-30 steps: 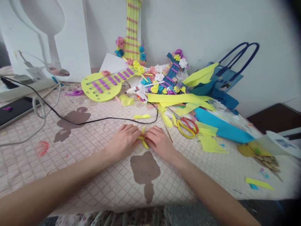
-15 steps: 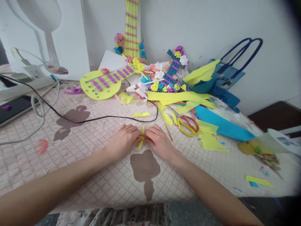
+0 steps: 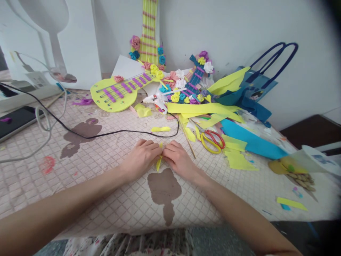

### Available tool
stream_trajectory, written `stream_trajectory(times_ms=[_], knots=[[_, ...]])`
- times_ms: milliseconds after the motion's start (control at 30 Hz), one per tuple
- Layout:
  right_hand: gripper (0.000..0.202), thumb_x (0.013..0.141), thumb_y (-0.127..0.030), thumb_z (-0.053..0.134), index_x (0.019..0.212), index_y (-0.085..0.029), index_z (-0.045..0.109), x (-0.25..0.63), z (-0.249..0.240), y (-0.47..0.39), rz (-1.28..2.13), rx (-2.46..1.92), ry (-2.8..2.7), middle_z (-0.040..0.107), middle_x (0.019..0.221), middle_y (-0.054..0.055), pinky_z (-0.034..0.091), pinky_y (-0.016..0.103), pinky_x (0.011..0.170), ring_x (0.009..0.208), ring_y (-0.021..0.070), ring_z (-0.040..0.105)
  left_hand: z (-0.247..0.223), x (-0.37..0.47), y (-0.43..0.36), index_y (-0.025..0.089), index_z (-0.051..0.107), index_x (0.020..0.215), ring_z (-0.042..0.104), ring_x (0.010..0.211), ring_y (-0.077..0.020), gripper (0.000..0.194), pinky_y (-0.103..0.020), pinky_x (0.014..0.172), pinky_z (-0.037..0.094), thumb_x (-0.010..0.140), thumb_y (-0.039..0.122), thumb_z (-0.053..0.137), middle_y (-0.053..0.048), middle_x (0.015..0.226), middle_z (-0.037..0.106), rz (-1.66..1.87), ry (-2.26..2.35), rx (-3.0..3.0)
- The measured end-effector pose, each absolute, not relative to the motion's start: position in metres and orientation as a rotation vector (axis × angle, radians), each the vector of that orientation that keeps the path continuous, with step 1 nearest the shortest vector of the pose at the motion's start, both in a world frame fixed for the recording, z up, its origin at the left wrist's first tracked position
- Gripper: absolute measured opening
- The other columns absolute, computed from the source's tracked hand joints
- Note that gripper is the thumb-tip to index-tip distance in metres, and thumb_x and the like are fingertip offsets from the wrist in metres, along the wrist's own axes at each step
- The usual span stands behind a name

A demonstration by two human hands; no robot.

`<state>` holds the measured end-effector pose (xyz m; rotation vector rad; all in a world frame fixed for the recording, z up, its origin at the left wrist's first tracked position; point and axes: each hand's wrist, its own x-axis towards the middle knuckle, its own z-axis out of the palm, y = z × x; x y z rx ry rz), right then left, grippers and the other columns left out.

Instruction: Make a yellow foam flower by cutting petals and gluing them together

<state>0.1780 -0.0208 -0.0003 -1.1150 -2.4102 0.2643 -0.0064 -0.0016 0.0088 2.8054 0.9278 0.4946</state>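
My left hand (image 3: 144,154) and my right hand (image 3: 179,158) meet over the table's middle, fingertips close together. Between them they pinch a small yellow paper piece (image 3: 159,164), whose narrow ends stick out above and below the fingers; its middle is hidden. Just in front of my hands a brown stain (image 3: 164,187) marks the quilted cloth (image 3: 114,209). Behind them lie a yellow paper strip (image 3: 160,129) and a black cable (image 3: 122,131). To the right are scissors (image 3: 213,140) with red and yellow handles and a thin stick (image 3: 189,142).
Paper guitars (image 3: 117,93) with paper flowers and a white glue gun (image 3: 157,100) lie at the back. Yellow and blue paper (image 3: 252,142), a blue bag (image 3: 259,89) and peanuts (image 3: 302,180) are on the right. A phone (image 3: 18,122) sits at the left.
My fingers have drawn closer together around the yellow paper. Its crossed middle, visible before, is now covered, and the lower end has shifted slightly left.
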Motion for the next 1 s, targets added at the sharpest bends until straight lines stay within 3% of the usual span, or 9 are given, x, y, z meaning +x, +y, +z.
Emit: stream_trajectory(times_ms=[300, 467, 800, 1000], knots=[[0.005, 0.086, -0.021, 0.058, 0.083, -0.017, 0.056, 0.181, 0.001, -0.004, 0.383, -1.131, -2.456, 0.057, 0.084, 0.005, 0.041, 0.032, 0.077, 0.087, 0.0191, 0.048, 0.002, -0.015, 0.013, 0.017, 0.056, 0.083, 0.056, 0.082, -0.0191, 0.009, -0.033, 0.076, 0.042, 0.088, 0.022, 0.05, -0.004, 0.083, 0.06, 0.469, 0.966, 2.657], [0.011, 0.089, -0.017, 0.051, 0.079, -0.017, 0.056, 0.176, 0.0, 0.002, 0.354, -1.083, -2.471, 0.056, 0.081, 0.004, 0.04, 0.032, 0.078, 0.083, 0.0183, 0.047, 0.006, -0.018, 0.011, 0.016, 0.058, 0.084, 0.056, 0.087, -0.0214, 0.008, -0.036, 0.08, 0.042, 0.086, 0.023, 0.055, -0.005, 0.086, 0.061, 0.458, 1.09, 2.639], [0.011, 0.088, -0.024, 0.055, 0.08, -0.016, 0.058, 0.165, -0.004, -0.012, 0.244, -1.193, -2.409, 0.058, 0.081, 0.006, 0.041, 0.034, 0.077, 0.086, 0.0206, 0.049, 0.002, -0.019, 0.005, 0.016, 0.059, 0.081, 0.054, 0.083, -0.0209, 0.007, -0.035, 0.075, 0.04, 0.085, 0.017, 0.054, -0.005, 0.083, 0.06, 0.486, 1.094, 2.696], [0.014, 0.089, -0.022, 0.053, 0.077, -0.017, 0.057, 0.165, -0.005, -0.013, 0.131, -1.176, -2.445, 0.057, 0.08, 0.006, 0.041, 0.034, 0.077, 0.086, 0.0204, 0.048, 0.003, -0.019, 0.001, 0.015, 0.058, 0.078, 0.053, 0.084, -0.0218, 0.015, -0.038, 0.077, 0.039, 0.089, 0.02, 0.05, -0.005, 0.082, 0.059, 0.443, 1.104, 2.785]])
